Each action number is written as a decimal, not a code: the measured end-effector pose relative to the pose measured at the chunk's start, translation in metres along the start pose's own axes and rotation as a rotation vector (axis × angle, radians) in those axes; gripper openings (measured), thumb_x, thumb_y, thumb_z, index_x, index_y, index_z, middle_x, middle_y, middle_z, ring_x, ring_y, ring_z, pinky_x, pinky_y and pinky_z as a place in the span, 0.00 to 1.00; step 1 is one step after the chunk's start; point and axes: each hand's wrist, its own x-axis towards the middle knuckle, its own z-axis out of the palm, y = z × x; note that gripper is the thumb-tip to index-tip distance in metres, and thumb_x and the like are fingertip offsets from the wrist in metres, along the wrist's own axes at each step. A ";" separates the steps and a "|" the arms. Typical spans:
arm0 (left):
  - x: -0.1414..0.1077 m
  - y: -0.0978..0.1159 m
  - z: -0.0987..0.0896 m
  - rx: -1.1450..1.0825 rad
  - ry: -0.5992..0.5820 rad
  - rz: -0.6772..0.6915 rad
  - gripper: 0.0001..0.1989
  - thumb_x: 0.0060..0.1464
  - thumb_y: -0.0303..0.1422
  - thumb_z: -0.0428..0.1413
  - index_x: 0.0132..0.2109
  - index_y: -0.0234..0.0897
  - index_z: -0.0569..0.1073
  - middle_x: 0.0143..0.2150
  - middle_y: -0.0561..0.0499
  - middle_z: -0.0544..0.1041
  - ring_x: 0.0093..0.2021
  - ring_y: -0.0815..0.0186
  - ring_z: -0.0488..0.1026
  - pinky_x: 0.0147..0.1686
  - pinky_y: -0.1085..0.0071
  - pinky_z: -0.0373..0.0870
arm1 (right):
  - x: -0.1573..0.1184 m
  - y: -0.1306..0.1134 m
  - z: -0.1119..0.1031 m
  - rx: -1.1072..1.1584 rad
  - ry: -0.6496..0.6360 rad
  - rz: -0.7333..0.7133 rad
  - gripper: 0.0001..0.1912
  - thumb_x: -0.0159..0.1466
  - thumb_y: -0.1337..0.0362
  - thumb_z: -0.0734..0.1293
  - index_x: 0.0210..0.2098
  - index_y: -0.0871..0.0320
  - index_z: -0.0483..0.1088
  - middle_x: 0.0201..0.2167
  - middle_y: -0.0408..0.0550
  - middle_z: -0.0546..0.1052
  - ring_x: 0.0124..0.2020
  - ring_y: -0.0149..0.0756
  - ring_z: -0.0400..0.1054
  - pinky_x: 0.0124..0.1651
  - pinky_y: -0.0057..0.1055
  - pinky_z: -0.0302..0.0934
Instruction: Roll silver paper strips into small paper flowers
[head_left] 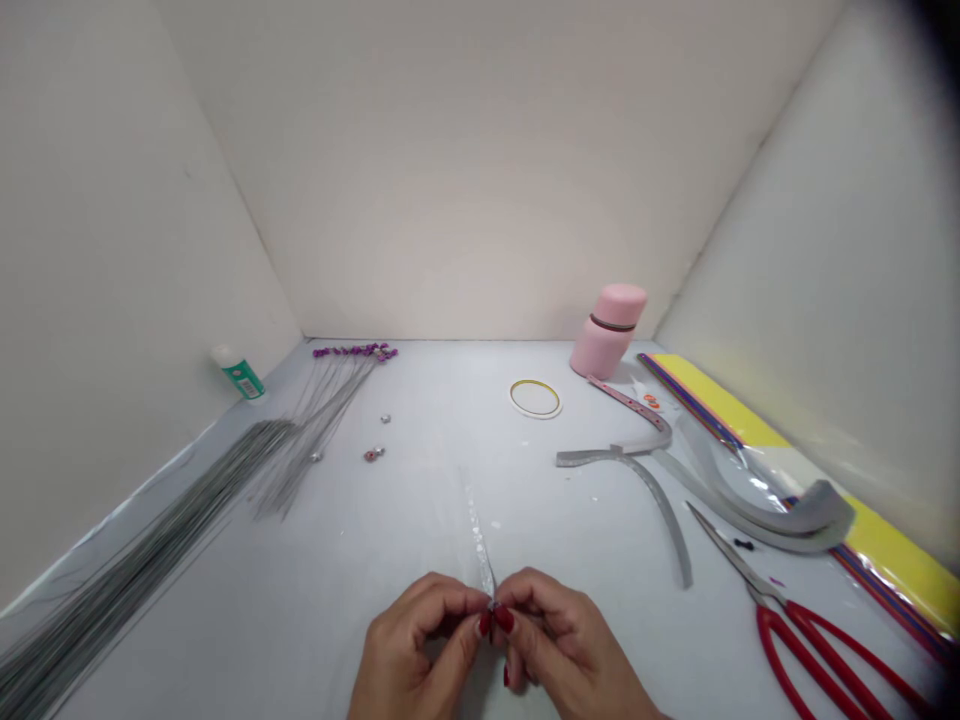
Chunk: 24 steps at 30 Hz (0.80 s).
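Note:
At the bottom centre, my left hand [424,640] and my right hand [562,635] meet, thumbs and forefingers pinched close together. Between the fingertips they hold the near end of a narrow, shiny translucent strip [477,530], which runs away from me over the table. A tiny dark piece shows at the pinch, too small to make out. The red-nailed thumbs cover most of it.
Grey wires [172,540] and purple-tipped stems [352,352] lie left, near a glue stick [241,376]. A tape ring [535,417] and pink bottle [607,332] are farther back. Grey strips [664,505], red-handled scissors [772,597] and yellow sheets [877,530] lie right.

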 end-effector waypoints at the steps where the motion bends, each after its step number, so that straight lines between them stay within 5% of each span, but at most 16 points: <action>1: 0.001 -0.001 0.000 -0.026 -0.019 -0.042 0.05 0.48 0.32 0.56 0.28 0.37 0.76 0.27 0.48 0.76 0.28 0.64 0.72 0.30 0.74 0.66 | 0.000 0.000 0.000 -0.013 0.006 0.000 0.15 0.60 0.53 0.60 0.29 0.60 0.64 0.16 0.40 0.65 0.18 0.27 0.59 0.25 0.26 0.55; 8: 0.004 -0.005 -0.001 -0.213 -0.088 -0.171 0.08 0.47 0.36 0.57 0.28 0.34 0.73 0.28 0.49 0.73 0.30 0.65 0.69 0.30 0.74 0.64 | -0.002 0.000 0.000 -0.094 0.052 -0.042 0.12 0.60 0.57 0.61 0.28 0.60 0.65 0.19 0.42 0.66 0.20 0.29 0.61 0.24 0.25 0.57; 13: 0.003 -0.002 0.000 -0.348 -0.077 -0.333 0.11 0.43 0.39 0.60 0.27 0.34 0.73 0.24 0.52 0.73 0.27 0.68 0.66 0.29 0.75 0.62 | -0.002 -0.006 -0.002 -0.363 0.151 -0.315 0.09 0.60 0.64 0.61 0.41 0.56 0.66 0.43 0.54 0.67 0.41 0.39 0.63 0.41 0.32 0.60; 15: 0.003 -0.002 0.001 -0.427 -0.062 -0.398 0.12 0.40 0.39 0.62 0.26 0.33 0.73 0.24 0.51 0.74 0.27 0.69 0.66 0.29 0.75 0.61 | -0.001 -0.006 -0.003 -0.433 0.108 -0.334 0.08 0.61 0.65 0.60 0.39 0.56 0.68 0.39 0.53 0.70 0.42 0.40 0.63 0.44 0.34 0.58; 19: 0.004 -0.001 0.002 -0.518 -0.010 -0.486 0.14 0.36 0.39 0.64 0.25 0.33 0.72 0.22 0.51 0.75 0.24 0.69 0.68 0.26 0.75 0.61 | -0.001 -0.005 -0.003 -0.458 0.080 -0.182 0.10 0.61 0.61 0.60 0.28 0.58 0.69 0.24 0.47 0.71 0.29 0.36 0.65 0.33 0.30 0.59; 24: 0.004 -0.003 0.005 -0.543 0.004 -0.490 0.14 0.35 0.38 0.65 0.25 0.33 0.72 0.20 0.52 0.75 0.22 0.70 0.68 0.24 0.75 0.61 | -0.001 -0.001 0.002 -0.162 0.023 -0.022 0.15 0.59 0.54 0.61 0.26 0.59 0.68 0.20 0.44 0.69 0.23 0.31 0.62 0.27 0.26 0.57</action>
